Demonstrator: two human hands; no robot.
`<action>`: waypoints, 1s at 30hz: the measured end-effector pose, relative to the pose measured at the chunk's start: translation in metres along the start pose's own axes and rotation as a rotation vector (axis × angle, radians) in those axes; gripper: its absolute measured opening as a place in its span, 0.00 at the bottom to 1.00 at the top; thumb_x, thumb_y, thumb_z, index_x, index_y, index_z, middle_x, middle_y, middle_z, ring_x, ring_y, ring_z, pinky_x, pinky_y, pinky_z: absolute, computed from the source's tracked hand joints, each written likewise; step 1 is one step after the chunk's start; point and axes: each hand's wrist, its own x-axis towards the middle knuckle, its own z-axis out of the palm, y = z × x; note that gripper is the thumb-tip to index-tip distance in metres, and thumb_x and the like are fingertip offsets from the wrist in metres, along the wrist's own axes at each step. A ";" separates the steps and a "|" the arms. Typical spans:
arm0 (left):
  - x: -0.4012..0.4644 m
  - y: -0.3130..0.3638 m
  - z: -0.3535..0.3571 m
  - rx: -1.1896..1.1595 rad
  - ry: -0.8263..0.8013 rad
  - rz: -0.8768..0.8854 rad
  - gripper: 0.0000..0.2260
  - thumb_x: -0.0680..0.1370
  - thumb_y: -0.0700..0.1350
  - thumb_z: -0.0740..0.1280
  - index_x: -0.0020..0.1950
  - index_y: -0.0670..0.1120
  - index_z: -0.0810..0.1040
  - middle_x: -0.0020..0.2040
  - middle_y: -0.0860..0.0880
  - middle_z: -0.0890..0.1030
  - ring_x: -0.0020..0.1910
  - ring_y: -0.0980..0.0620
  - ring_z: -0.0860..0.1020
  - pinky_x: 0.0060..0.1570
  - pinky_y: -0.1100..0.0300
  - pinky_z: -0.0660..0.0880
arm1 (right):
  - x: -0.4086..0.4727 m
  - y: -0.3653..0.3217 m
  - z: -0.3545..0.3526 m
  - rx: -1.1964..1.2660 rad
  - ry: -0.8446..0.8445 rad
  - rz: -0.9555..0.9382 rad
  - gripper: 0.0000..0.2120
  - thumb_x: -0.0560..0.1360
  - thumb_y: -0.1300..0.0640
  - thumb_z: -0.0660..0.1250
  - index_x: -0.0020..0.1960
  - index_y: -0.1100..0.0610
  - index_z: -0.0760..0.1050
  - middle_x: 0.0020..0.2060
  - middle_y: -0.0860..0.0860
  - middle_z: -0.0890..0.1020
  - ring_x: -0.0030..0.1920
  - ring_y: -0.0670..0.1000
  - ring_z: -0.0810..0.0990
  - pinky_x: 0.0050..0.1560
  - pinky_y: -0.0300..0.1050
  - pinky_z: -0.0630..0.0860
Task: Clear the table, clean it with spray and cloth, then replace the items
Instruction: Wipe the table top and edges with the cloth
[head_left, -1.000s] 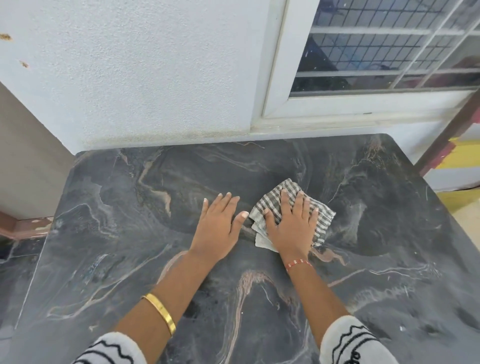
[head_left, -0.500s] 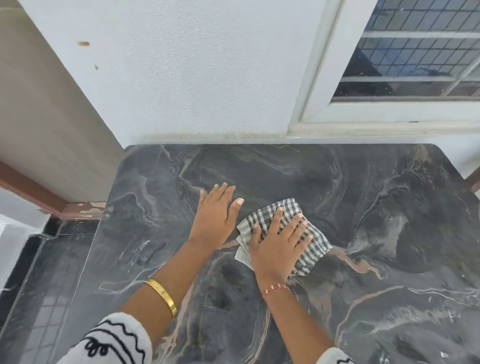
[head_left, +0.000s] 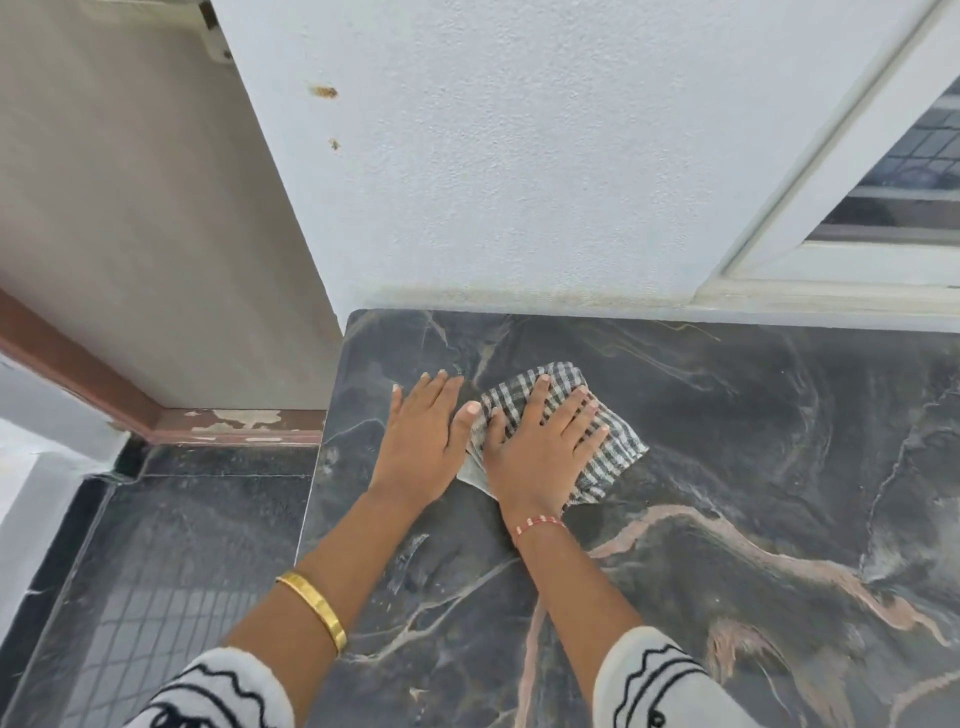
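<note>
1. Dark marble table (head_left: 727, 519) sits against the wall (head_left: 519, 182).
2. Cloth (head_left: 613, 452) lies near its far left corner.
3. Right hand (head_left: 540, 447) presses flat on the cloth, fingers spread.
4. Left hand (head_left: 421, 441) lies flat on the table beside it.

White textured wall (head_left: 519, 156) beyond the hands. Window (head_left: 904, 171), white frame, far right of them. Beige wall (head_left: 130, 208) and dark tiled floor (head_left: 171, 561) to their left. Daylight.

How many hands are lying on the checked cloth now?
1. The right hand lies flat on the checked cloth. The left hand lies beside it on the bare table.
</note>
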 end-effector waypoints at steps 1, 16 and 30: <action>0.006 -0.009 -0.002 -0.001 -0.001 -0.003 0.34 0.75 0.62 0.39 0.73 0.45 0.61 0.75 0.45 0.61 0.76 0.48 0.54 0.75 0.49 0.43 | 0.009 -0.011 0.001 -0.010 -0.009 -0.006 0.33 0.76 0.39 0.47 0.75 0.56 0.58 0.73 0.67 0.59 0.73 0.67 0.56 0.71 0.66 0.49; 0.040 -0.125 -0.061 0.001 0.105 -0.027 0.35 0.74 0.63 0.38 0.73 0.45 0.62 0.73 0.45 0.64 0.75 0.46 0.58 0.74 0.48 0.45 | 0.078 -0.089 0.007 -0.047 -0.004 0.052 0.33 0.78 0.39 0.46 0.78 0.53 0.45 0.76 0.64 0.48 0.76 0.64 0.45 0.73 0.64 0.40; 0.006 -0.151 -0.090 -0.029 0.147 -0.116 0.31 0.76 0.58 0.42 0.73 0.43 0.61 0.74 0.44 0.62 0.76 0.47 0.56 0.75 0.49 0.45 | 0.016 -0.163 0.016 -0.014 -0.155 -0.643 0.31 0.78 0.41 0.51 0.77 0.47 0.48 0.77 0.58 0.48 0.77 0.59 0.44 0.75 0.58 0.39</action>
